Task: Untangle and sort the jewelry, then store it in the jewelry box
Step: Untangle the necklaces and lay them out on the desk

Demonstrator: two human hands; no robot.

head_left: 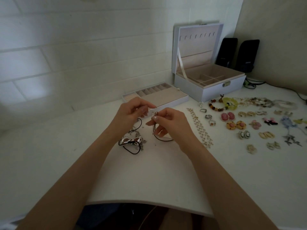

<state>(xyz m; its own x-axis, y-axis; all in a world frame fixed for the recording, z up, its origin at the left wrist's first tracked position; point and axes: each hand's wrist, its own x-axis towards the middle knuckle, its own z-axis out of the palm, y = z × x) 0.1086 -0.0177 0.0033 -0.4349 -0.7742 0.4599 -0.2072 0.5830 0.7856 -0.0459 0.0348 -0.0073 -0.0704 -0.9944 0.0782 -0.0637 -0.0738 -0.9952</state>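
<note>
White table [149, 171]: nearest lies a tangled heap [131, 141] (silver bow on top). Just past it, the left hand [132, 111] and right hand [168, 121] both pinch a black cord [163, 140]. The jewelry box [211, 87] stands open beyond.

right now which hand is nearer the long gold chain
Right. The right hand sits just left of the long gold chain; the left hand is farther left, beyond it.
</note>
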